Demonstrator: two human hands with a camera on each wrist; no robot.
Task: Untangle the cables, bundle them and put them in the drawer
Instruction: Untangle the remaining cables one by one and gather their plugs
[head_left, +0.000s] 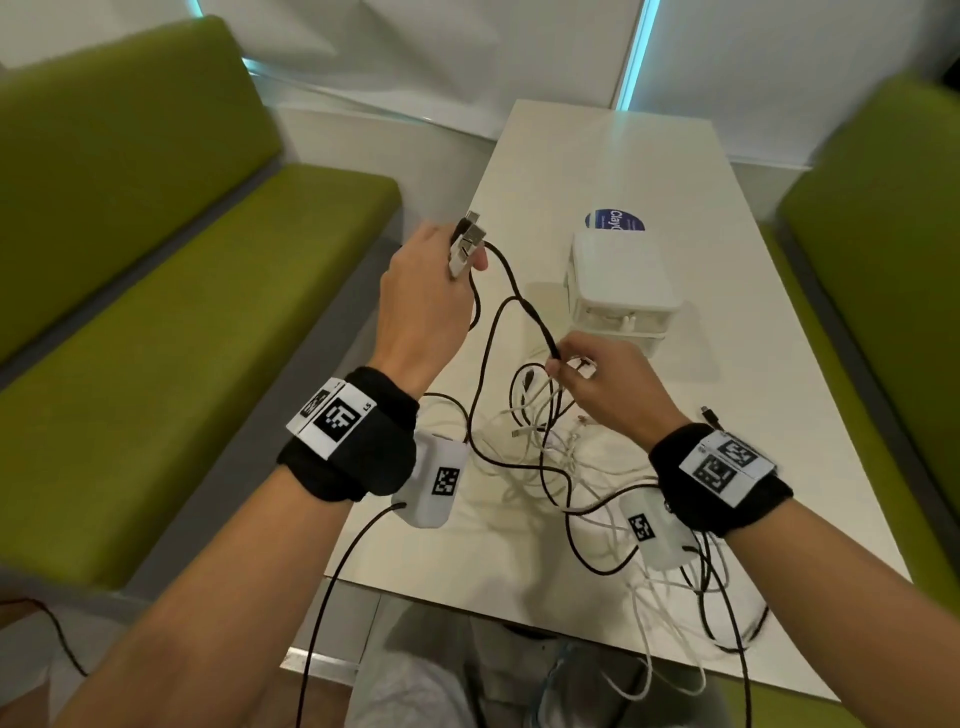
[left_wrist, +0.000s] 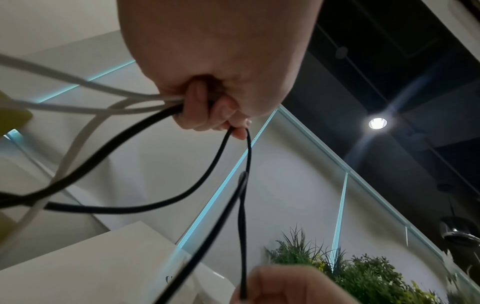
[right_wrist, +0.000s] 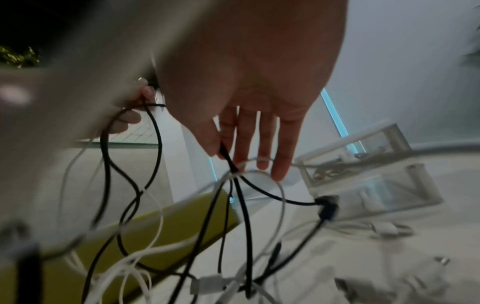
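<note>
My left hand (head_left: 466, 266) is raised above the table's left edge and grips the plug ends (head_left: 469, 241) of several black and white cables; in the left wrist view its curled fingers (left_wrist: 205, 111) close around them. A black cable (head_left: 519, 299) runs from there down to my right hand (head_left: 563, 366), which pinches it between thumb and forefinger (right_wrist: 224, 152) while the other fingers stay straight. Below the hands a tangle of white and black cables (head_left: 545, 457) lies on the white table (head_left: 613, 161). The small white drawer unit (head_left: 621, 280) stands just beyond my right hand.
Green benches flank the table on the left (head_left: 182, 322) and right (head_left: 878, 249). A blue round sticker (head_left: 614, 220) lies behind the drawer unit. Some cables hang over the table's near right edge (head_left: 727, 623). A loose black plug (head_left: 709, 414) lies at the right.
</note>
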